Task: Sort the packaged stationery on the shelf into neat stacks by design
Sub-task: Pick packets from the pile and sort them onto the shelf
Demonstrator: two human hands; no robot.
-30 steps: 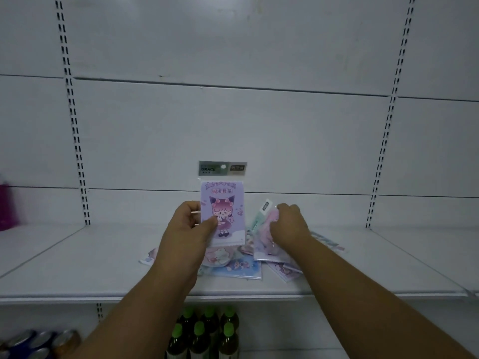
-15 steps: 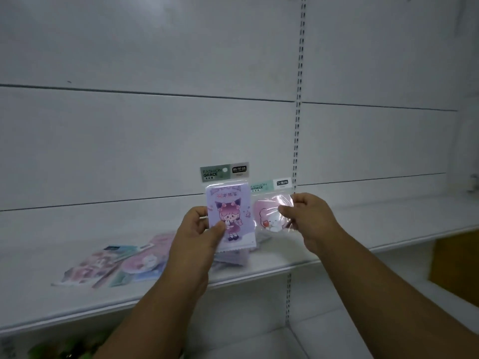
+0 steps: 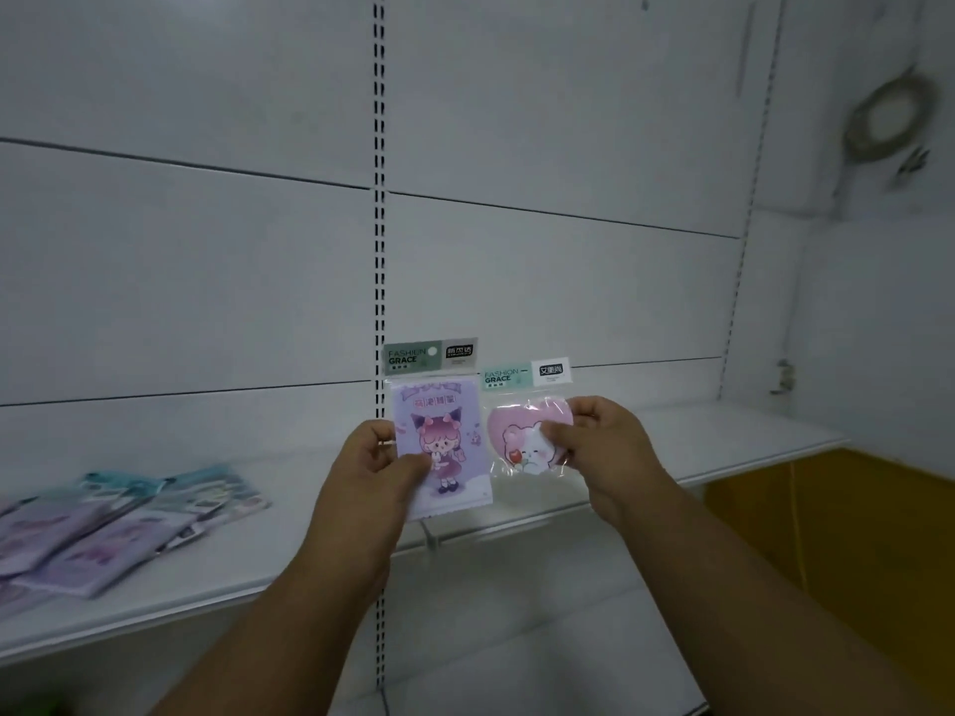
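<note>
A white metal shelf (image 3: 620,457) runs across the view, and behind it stands a white back wall of panels with slotted uprights (image 3: 380,198). A second white shelf (image 3: 517,664) lies lower. At the right, under the upper shelf, there is a yellow-orange surface (image 3: 852,560). High on the right wall hangs a coil of cable (image 3: 891,118).

Two packs are held up in front of the shelf, one in each hand. On the shelf at the left lies a loose pile of packs (image 3: 103,529), overlapping each other; it is blurred, so I cannot count them exactly, but there are several, in purple and teal colours.

The left hand (image 3: 372,467) is closed on the purple pack (image 3: 442,441), with the thumb on the front of the card and the fingers behind its left edge. This pack stands upright and shows a cartoon girl with pink hair. The right hand (image 3: 604,447) pinches the pink pack (image 3: 522,441), with the thumb on the front and the fingers behind the right edge. This pack shows a pink heart with a white bear. The two packs are side by side, almost touching, both with a green header card on top. Both forearms reach forward from the bottom of the view.
</note>
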